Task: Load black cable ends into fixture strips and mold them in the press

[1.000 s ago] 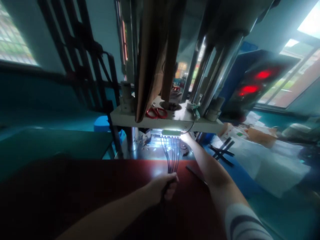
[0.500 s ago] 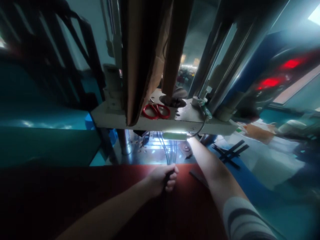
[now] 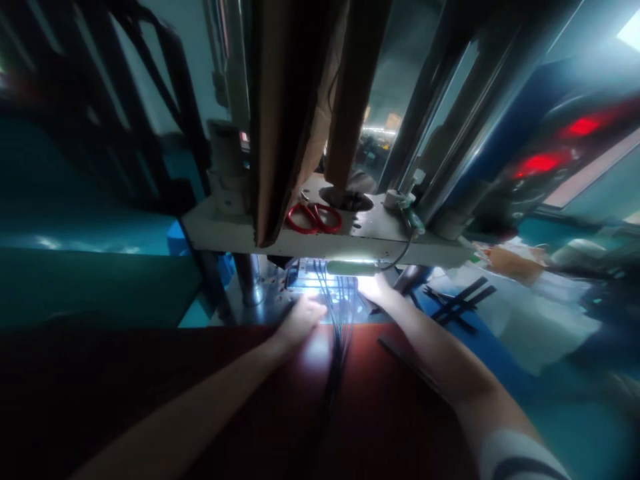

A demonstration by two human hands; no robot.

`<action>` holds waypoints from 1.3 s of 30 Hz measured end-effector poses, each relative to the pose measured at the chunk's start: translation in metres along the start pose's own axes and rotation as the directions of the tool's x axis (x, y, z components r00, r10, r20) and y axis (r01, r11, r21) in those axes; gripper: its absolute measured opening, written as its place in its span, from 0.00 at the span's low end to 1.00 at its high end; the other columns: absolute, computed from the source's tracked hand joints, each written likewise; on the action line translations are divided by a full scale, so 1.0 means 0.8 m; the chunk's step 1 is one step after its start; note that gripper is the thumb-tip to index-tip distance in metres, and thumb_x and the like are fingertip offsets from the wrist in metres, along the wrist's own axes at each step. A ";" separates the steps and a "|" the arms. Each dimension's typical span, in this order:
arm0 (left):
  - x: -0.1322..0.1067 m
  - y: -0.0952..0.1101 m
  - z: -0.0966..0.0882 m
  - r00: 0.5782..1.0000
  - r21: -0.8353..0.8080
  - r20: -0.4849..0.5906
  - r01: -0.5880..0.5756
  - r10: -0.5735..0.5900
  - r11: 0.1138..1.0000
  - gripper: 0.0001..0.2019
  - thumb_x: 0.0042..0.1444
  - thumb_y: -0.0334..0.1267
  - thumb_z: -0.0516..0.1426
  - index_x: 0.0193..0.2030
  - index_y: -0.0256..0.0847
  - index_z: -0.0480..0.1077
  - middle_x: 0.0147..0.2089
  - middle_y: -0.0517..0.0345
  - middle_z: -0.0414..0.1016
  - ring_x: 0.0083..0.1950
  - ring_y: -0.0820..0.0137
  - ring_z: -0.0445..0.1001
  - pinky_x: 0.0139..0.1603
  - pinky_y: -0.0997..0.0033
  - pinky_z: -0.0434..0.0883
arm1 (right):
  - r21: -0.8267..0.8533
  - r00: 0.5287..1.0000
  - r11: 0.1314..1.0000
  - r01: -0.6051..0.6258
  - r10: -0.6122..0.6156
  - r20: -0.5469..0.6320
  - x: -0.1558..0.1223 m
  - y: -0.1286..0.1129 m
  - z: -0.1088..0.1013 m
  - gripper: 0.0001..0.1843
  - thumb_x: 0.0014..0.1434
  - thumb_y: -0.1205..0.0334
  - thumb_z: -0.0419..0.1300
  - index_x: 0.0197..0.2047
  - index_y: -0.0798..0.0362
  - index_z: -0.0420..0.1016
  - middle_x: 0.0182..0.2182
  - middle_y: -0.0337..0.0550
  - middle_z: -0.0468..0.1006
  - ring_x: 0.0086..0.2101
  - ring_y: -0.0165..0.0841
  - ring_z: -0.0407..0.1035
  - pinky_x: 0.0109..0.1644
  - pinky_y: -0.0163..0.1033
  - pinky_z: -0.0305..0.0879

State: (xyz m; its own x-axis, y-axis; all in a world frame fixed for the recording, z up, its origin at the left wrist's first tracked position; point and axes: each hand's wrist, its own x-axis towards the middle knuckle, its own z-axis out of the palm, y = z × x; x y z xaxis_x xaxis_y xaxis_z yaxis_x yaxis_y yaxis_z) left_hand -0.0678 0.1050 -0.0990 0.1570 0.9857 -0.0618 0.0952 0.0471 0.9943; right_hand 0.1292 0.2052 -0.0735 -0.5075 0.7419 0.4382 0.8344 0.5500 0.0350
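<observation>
Running near to far, black cables (image 3: 337, 350) cross the red tabletop (image 3: 367, 363), far ends fanned over the metal bed (image 3: 273, 300). Left hand (image 3: 304, 316) at left, right hand (image 3: 376, 291) at right; finger closure blurred, cannot tell.

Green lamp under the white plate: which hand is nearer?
Right. The right hand appears just below the right end of the green lamp; the left hand is farther off, lower and to the left, beside the dark strands.
</observation>
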 end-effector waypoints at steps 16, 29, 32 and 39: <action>0.080 0.000 -0.072 0.805 0.835 0.425 -0.525 0.415 0.164 0.28 0.49 0.24 0.46 0.58 0.40 0.64 0.61 0.49 0.64 0.62 0.62 0.60 0.64 0.54 0.49 | -0.096 0.984 0.980 0.175 -0.174 0.021 -0.030 -0.013 0.008 0.14 0.61 0.67 0.49 0.44 0.62 0.73 0.38 0.54 0.76 0.41 0.41 0.69 0.49 0.47 0.64; 0.101 0.040 -0.020 0.787 0.575 0.411 -0.615 0.459 0.539 0.22 0.53 0.47 0.56 0.53 0.41 0.68 0.55 0.48 0.68 0.56 0.58 0.65 0.56 0.60 0.63 | -0.096 0.971 0.983 0.157 -0.136 0.199 -0.022 -0.013 -0.002 0.17 0.52 0.69 0.52 0.45 0.61 0.72 0.42 0.56 0.76 0.43 0.43 0.69 0.48 0.45 0.62; 0.105 0.036 -0.018 0.809 0.559 0.420 -0.587 0.411 0.586 0.25 0.54 0.48 0.54 0.57 0.40 0.64 0.50 0.49 0.71 0.52 0.60 0.68 0.54 0.63 0.64 | -0.114 0.963 0.983 0.141 -0.110 0.247 -0.017 -0.012 -0.007 0.16 0.49 0.69 0.54 0.42 0.60 0.73 0.39 0.55 0.77 0.41 0.44 0.70 0.47 0.44 0.63; 0.113 0.030 -0.004 0.851 0.565 0.364 -0.525 0.379 0.637 0.25 0.57 0.50 0.51 0.56 0.37 0.65 0.42 0.51 0.74 0.47 0.62 0.70 0.50 0.67 0.66 | -0.043 0.945 0.989 0.139 -0.120 0.303 -0.009 -0.004 -0.008 0.20 0.47 0.69 0.55 0.46 0.60 0.71 0.44 0.58 0.75 0.44 0.44 0.69 0.46 0.44 0.64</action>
State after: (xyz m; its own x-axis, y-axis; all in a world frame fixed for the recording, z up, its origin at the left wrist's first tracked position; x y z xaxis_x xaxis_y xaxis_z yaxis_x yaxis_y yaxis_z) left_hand -0.0549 0.1957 -0.0804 0.5271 0.7979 0.2925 0.5334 -0.5785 0.6171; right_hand 0.1318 0.1956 -0.0711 -0.6450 0.7517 0.1375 0.7641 0.6311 0.1340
